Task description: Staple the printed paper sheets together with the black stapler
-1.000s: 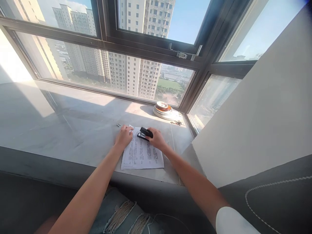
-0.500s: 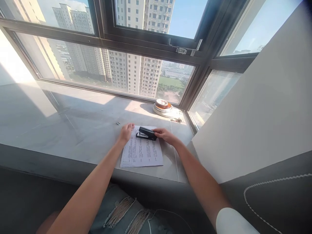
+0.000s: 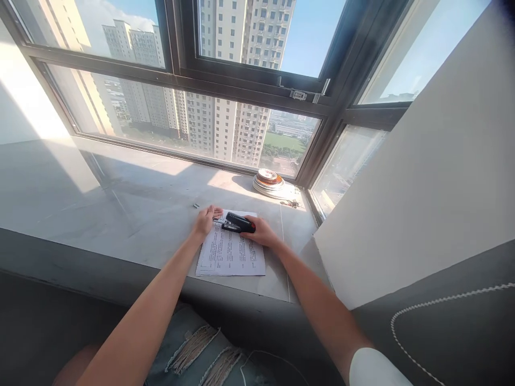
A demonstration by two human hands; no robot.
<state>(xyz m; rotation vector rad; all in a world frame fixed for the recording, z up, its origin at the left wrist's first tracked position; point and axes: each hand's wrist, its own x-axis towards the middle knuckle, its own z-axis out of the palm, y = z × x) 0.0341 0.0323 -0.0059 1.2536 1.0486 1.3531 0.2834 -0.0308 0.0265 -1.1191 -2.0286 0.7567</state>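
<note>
In the head view, a person is sitting or standing at a pale window ledge (image 3: 153, 225), both bare hands working over its near right part. The right hand (image 3: 261, 231) is closing around the right end of a black stapler (image 3: 240, 222), its grip pinching the body. The stapler is lying lengthwise over the far part of the paper (image 3: 231, 258), its top arm and base parting toward the left; whether it is touching the sheet, one cannot tell.

A thin metal piece (image 3: 218, 220) is reaching from the stapler's left end to the left hand (image 3: 205, 219). That hand is hovering or resting at the paper's far left edge, fingers partly bent; whether its grip is pinching the metal piece, one cannot tell.

Just beyond the left hand, a small metallic bit (image 3: 196, 206) is lying on the ledge. Farther right, near the window frame (image 3: 241, 88), a round stack (image 3: 269, 183) is sitting, with small dark pieces (image 3: 290, 203) lying just nearer.
</note>
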